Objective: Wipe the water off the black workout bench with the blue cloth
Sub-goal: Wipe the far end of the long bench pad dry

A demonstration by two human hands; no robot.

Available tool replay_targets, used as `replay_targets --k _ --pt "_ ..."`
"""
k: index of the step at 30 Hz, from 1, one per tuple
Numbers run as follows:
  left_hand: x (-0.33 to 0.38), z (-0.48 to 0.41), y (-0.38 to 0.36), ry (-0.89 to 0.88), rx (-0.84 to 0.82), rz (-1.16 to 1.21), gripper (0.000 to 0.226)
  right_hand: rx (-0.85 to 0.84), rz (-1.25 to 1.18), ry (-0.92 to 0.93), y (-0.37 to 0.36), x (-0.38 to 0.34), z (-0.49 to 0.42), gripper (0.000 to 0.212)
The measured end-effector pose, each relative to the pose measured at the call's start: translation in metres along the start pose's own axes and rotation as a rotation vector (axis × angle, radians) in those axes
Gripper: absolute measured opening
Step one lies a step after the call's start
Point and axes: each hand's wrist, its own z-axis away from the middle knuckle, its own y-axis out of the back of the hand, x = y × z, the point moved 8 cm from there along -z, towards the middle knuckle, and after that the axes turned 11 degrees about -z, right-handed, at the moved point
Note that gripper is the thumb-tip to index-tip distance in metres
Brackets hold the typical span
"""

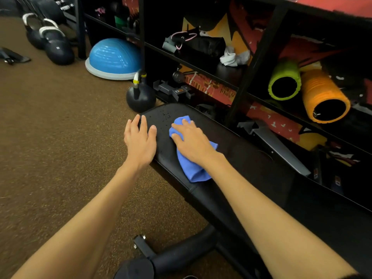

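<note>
Closest to me is the bench's round foot bar (181,256) on the brown floor (60,137), and the black bench (251,164) runs away from it under both my forearms. The blue cloth (194,170) lies on the padding: its loose folded end trails back towards my wrist and its front end is bunched under my right hand (193,141). That hand lies flat on it, fingers (179,127) straight and a little spread, pressing down and not gripping. My left hand (140,140) is just beside it, apart from the cloth, with its fingers (143,122) straight too. It holds nothing and rests on the bench's left edge as a brace.

I judge I'm mid-wipe. Just past my right fingertips, water drops (166,114) bead on the rounded end of the bench, between the two hands' fingertips and beyond. The next move calls for pushing the cloth forward and left over that patch with steady flat pressure, keeping the cloth under my palm.

Beyond the bench end sits a kettlebell (141,95), then a blue dome (114,57); to the right of my fingers, a shelf (259,49) holds a green roller (284,79) and an orange roller (324,97)
</note>
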Motion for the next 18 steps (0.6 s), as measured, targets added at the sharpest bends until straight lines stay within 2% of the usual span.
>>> replay_targets --k 5,7,9,11,14,18 --pt "-0.002 -0.004 0.003 -0.054 -0.112 0.087 0.048 -0.107 -0.076 0.222 -0.022 -0.037 0.041 0.044" --pt "-0.005 -0.008 0.008 -0.115 -0.142 0.051 0.047 -0.188 -0.101 0.299 -0.023 -0.036 0.060 0.041" --pt "-0.012 -0.007 0.011 -0.097 -0.180 0.086 0.052 -0.237 -0.147 0.319 -0.013 -0.023 0.070 0.039" --pt "-0.019 -0.003 0.012 -0.027 -0.224 0.171 0.060 -0.201 -0.158 0.278 0.001 -0.002 0.067 0.038" --pt "-0.023 0.000 0.010 0.061 -0.250 0.323 0.061 -0.108 -0.142 0.121 0.012 0.023 0.046 0.040" --pt "-0.026 -0.001 0.012 0.094 -0.265 0.428 0.058 -0.044 -0.069 0.027 0.003 0.009 0.015 0.042"
